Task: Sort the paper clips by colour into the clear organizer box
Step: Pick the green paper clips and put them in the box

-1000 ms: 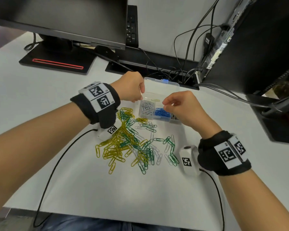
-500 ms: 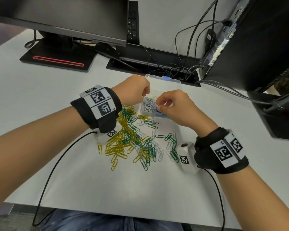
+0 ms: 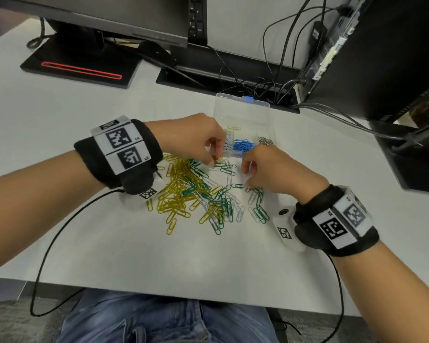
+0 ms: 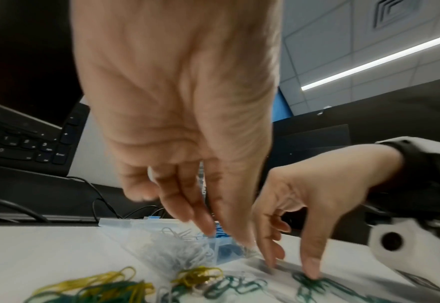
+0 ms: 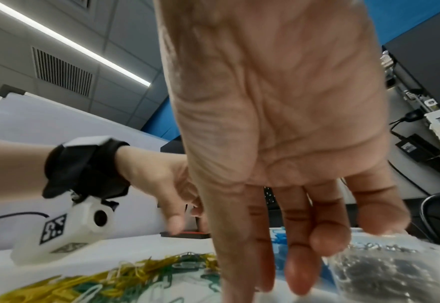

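The clear organizer box (image 3: 243, 108) lies open behind the pile, with white clips (image 3: 227, 144), blue clips (image 3: 243, 146) and silver clips (image 3: 265, 141) in separate compartments. One yellow clip (image 3: 234, 128) lies in a rear one. A mixed pile of yellow, green and white paper clips (image 3: 196, 194) is spread on the desk. My left hand (image 3: 212, 159) reaches down over the pile's far edge, fingers extended (image 4: 208, 227), nothing seen between them. My right hand (image 3: 245, 178) touches the desk with spread fingertips (image 4: 312, 270) on green clips (image 3: 239, 186).
Monitor base (image 3: 79, 68), keyboard (image 4: 26, 147) and tangled cables (image 3: 258, 87) lie behind the box. A black computer case (image 3: 382, 58) stands at the right. White desk surface (image 3: 159, 256) extends in front of the pile.
Both hands have come back from over the box toward me and down onto the far edge of the clip pile.
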{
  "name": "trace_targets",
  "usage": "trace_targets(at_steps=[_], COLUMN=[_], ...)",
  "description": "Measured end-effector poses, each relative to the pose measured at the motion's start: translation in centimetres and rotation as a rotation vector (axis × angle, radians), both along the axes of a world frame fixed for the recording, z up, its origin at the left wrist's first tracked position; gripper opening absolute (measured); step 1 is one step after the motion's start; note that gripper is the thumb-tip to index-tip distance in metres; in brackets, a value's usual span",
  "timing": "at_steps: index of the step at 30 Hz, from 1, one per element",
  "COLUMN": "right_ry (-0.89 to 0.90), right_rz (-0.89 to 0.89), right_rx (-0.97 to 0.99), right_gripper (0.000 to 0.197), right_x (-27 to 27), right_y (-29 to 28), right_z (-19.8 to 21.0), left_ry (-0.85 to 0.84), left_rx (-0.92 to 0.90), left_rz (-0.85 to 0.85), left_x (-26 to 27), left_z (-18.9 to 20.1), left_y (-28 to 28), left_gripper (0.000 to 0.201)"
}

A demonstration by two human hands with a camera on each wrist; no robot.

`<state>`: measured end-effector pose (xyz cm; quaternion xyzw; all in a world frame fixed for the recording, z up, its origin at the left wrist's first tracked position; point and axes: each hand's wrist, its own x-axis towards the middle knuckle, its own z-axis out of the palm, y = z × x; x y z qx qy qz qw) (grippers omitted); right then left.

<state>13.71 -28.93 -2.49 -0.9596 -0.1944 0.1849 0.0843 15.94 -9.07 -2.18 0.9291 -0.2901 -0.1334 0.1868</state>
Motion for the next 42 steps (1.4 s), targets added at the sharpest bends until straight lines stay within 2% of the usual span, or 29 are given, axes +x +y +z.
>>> trace_targets(at_steps=[2, 5, 10, 12, 15, 19, 22, 24, 28, 31, 34, 38, 40, 42], right_ry=[0.032, 0.046, 0.033, 0.011, 0.015, 0.056, 0.081, 0.032, -0.083, -0.075, -0.096, -0.140, -0.159, -0.142], right_rz=[0.025, 0.086, 0.089, 0.108, 0.175, 0.199, 0.175, 0.134, -0.090, -0.141, -0.155, -0.131, -0.104, -0.103], right_rx=[0.005, -0.044, -0.085, -0.030, 0.038, 0.024, -0.021, -0.018, 0.160, 0.203, 0.178, 0.072, 0.014, 0.004], right_gripper=[0.020, 0.013, 0.017, 0.017, 0.028, 0.016, 0.018, 0.024, 0.018, 0.014, 0.008, 0.004, 0.022, 0.029], right_x=[0.0, -0.2, 0.1, 0.0, 0.1, 0.2, 0.1, 0.2, 1.0, 1.1, 1.5, 1.6, 1.3, 1.1], right_y=[0.4, 1.2, 0.9, 1.2, 2.2, 2.7, 2.6, 2.2, 1.8, 2.5, 3.6, 4.6, 4.8, 4.7], right_z=[-0.1, -0.6, -0.7, -0.5, -0.8, -1.0, -0.8, -0.7, -0.1, 0.0, -0.7, -1.4, -1.5, -1.5], left_ry=[0.108, 0.157, 0.106, 0.071, 0.016, 0.032, 0.050, 0.040, 0.044, 0.047, 0.016, -0.133, -0.169, -0.137], left_rx=[0.063, 0.179, 0.225, 0.186, 0.136, 0.179, 0.177, 0.184, 0.187, 0.176, 0.102, -0.056, -0.141, -0.197], left_rz=[-0.090, -0.142, -0.088, -0.060, -0.070, -0.136, -0.153, -0.170, -0.188, -0.178, -0.110, 0.080, 0.198, 0.295], left_x=[-1.0, -1.7, -1.4, -1.1, -0.9, -1.0, -1.0, -1.0, -1.0, -1.1, -1.0, 0.4, 1.4, 2.2], left_z=[-0.2, -1.0, -1.4, -1.2, -1.2, -1.8, -2.3, -2.4, -2.6, -2.4, -1.5, 0.0, 0.7, 0.9], left_y=[0.2, 0.3, 1.4, 1.7, 1.3, -0.2, -1.0, -1.3, -1.4, -1.0, -0.4, 0.5, 0.6, 0.2], left_gripper=[0.015, 0.015, 0.013, 0.012, 0.015, 0.014, 0.014, 0.013, 0.017, 0.018, 0.014, 0.010, 0.003, 0.013])
